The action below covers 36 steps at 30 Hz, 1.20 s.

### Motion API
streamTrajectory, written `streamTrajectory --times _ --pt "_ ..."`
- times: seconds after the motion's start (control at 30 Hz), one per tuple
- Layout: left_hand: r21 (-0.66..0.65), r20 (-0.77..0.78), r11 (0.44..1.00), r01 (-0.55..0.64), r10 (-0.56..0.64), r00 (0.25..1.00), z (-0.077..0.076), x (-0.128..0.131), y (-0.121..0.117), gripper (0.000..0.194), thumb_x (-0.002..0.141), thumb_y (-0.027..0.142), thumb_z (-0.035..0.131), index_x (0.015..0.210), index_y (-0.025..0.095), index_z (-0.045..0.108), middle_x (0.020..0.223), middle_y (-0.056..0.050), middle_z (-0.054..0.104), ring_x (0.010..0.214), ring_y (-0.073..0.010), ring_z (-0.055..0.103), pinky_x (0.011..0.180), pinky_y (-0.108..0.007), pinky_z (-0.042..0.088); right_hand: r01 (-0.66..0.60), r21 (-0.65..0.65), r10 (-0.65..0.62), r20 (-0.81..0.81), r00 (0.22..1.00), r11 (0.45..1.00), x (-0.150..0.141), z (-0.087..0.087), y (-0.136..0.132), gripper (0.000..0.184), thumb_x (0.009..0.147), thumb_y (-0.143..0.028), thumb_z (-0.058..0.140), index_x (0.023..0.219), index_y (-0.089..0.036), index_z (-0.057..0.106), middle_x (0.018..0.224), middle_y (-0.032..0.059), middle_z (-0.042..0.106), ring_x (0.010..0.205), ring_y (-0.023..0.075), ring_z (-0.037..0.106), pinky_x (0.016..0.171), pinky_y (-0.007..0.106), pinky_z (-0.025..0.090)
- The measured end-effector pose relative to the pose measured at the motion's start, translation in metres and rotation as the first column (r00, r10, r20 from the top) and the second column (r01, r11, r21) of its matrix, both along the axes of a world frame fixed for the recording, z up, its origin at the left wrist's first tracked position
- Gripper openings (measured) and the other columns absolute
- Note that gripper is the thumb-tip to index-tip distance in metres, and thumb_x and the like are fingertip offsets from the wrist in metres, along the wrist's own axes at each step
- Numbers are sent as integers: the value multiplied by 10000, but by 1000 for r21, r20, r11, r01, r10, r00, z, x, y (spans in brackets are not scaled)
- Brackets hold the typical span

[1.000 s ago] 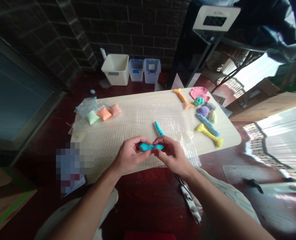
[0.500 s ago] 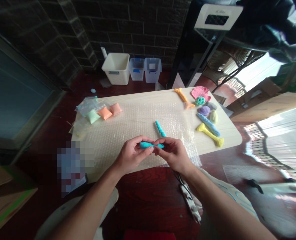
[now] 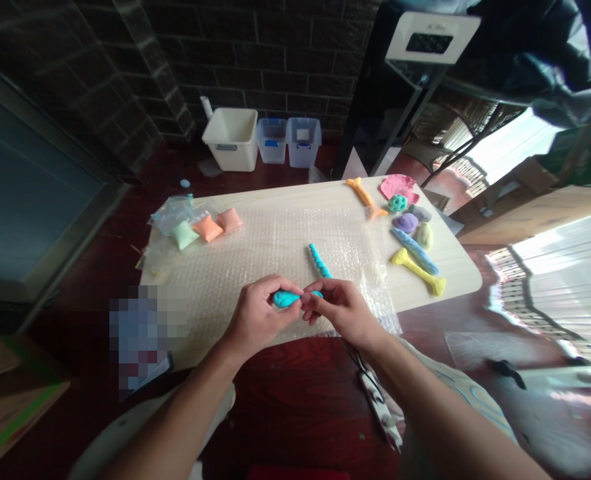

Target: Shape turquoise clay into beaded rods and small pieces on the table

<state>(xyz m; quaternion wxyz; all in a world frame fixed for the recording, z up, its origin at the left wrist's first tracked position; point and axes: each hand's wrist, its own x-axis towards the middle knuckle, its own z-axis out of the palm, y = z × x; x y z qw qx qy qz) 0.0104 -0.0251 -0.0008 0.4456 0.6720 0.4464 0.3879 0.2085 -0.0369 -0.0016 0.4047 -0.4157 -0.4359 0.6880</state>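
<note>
A turquoise piece of modelling clay (image 3: pixel 286 299) is held between both hands above the near edge of the table. My left hand (image 3: pixel 259 310) closes around its thick rounded end. The thumb and fingers of my right hand (image 3: pixel 344 307) pinch the thinner part, hiding much of it; a bit of turquoise shows past the fingertips. Just beyond my right hand lies a ridged turquoise clay strip (image 3: pixel 318 259) on bubble wrap (image 3: pixel 255 257), its near end close to my fingers.
Packets of green clay (image 3: pixel 184 235) and orange clay (image 3: pixel 208 228) lie at the table's left. Along the right are a yellow clay bone (image 3: pixel 419 272), a blue clay roll (image 3: pixel 415 251), an orange clay bone (image 3: pixel 362 195) and a pink clay piece (image 3: pixel 398 188). Bins (image 3: pixel 232 143) stand behind on the floor.
The fingers of my right hand have shifted along the turquoise clay and now cover more of its thin part. Both hands sit slightly lower in the picture.
</note>
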Motion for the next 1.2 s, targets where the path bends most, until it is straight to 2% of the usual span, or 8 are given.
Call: streamTrajectory --times 0.07,0.2,0.3,0.5,0.73,0.83,0.97,1.2 --pt "3 7 1000 13 -13 1000 -1 0 0 93 856 204 738 948 202 736 938 -41 743 853 -189 695 766 -289 540 37 10 -37 -14 999 999 0 -1 0 369 783 -444 908 903 -140 735 696 29 717 628 137 668 627 270 547" --pt "-202 169 975 90 -56 984 -3 1 2 240 893 318 752 1096 194 717 986 -63 761 853 -200 716 752 -303 569 81 65 -80 -19 997 995 -1 -4 -2 335 780 -407 916 912 -161 732 692 5 696 623 125 628 628 268 506" --pt "-257 179 962 89 -43 983 -4 1 4 241 890 376 777 1028 180 752 897 -55 764 796 -187 702 723 -288 558 77 133 -77 -1 997 988 -2 -6 -5 277 837 -392 873 935 -177 727 770 21 715 699 141 644 669 282 507" --pt "-197 110 980 -24 47 993 -1 0 3 173 867 338 795 903 171 770 783 -31 748 679 -142 640 631 -244 496 62 60 -63 20 998 996 1 1 -3 380 879 -444 828 1129 -185 707 954 58 735 797 171 706 758 327 582" --pt "25 -17 1000 -5 5 1000 4 3 1 132 859 250 780 980 203 757 967 -60 761 884 -191 711 792 -290 554 -11 -78 9 -24 1000 997 1 2 0 369 876 -505 813 871 -138 777 744 59 737 654 141 673 636 269 558" --pt "-52 64 998 25 -21 998 -2 3 3 301 815 269 822 1096 198 741 1060 -83 762 911 -204 724 780 -295 573 47 -17 -47 9 999 999 4 2 1 318 824 -463 871 858 -160 781 725 48 734 661 147 655 642 276 542" --pt "-179 78 981 77 -64 995 -7 4 4 225 856 329 778 1020 176 773 867 -57 770 765 -179 698 682 -274 544 75 77 -83 117 990 994 7 1 2 329 772 -466 906 815 -174 760 663 41 709 614 161 620 610 299 515" --pt "-95 4 995 31 -31 1000 3 3 2 147 867 292 737 938 167 772 805 -34 761 700 -158 660 643 -263 495 70 22 -72 99 992 997 2 1 -2 344 846 -479 848 1001 -182 771 792 65 750 704 193 696 689 328 577"
